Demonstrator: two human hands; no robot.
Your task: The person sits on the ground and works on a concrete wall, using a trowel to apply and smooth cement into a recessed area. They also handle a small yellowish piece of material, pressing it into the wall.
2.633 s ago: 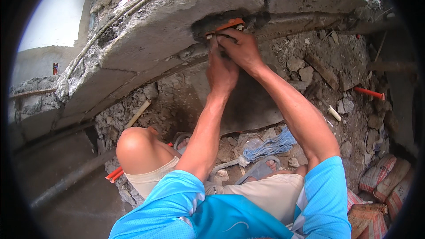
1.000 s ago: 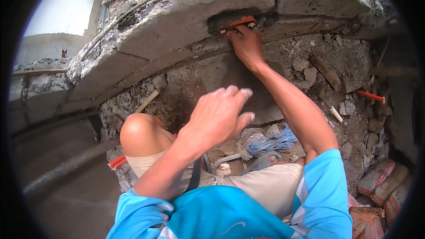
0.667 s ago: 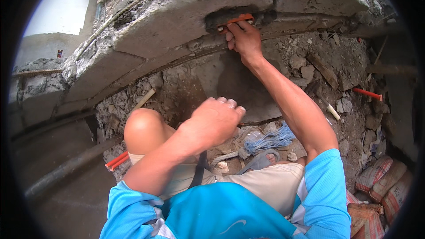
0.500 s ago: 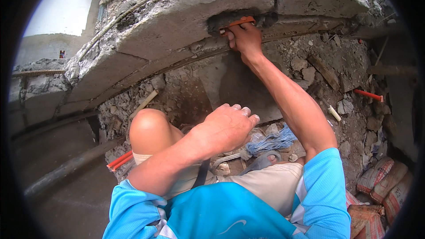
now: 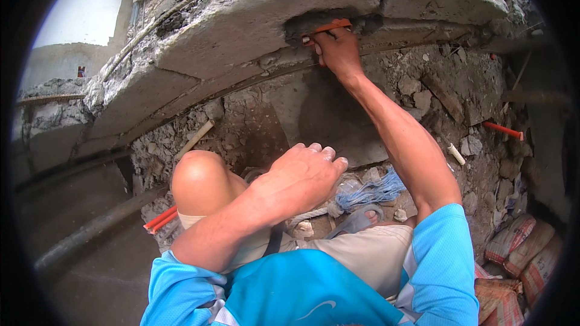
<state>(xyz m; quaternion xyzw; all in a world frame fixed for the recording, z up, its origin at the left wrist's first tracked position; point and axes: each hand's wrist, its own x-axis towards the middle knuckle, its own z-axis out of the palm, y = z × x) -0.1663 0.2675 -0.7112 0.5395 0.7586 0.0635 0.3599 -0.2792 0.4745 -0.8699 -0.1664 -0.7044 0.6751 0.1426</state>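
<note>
My right hand [image 5: 340,53] reaches up and forward, its fingers closed round an orange hand float [image 5: 332,26]. The float lies against a dark, damp-looking patch [image 5: 296,29] on the side of a rough concrete beam [image 5: 241,42]. My left hand [image 5: 305,176] hangs back upward in front of my body, near my bent knee [image 5: 198,181]. Its fingers curl under, with pale dust on them; the palm is hidden, so whatever it may hold does not show.
Below the beam lie broken stones and a grey slab [image 5: 338,121]. A frayed blue rope [image 5: 374,192] is by my sandalled foot [image 5: 368,214]. Orange pipes [image 5: 162,220] lie left, another orange pipe [image 5: 503,130] right. Sacks [image 5: 528,247] are piled lower right; a long pole [image 5: 96,229] crosses lower left.
The view has shifted slightly. My right hand and the float appear a little further right and up, still at the dark patch. My left hand stays nearly in place.
</note>
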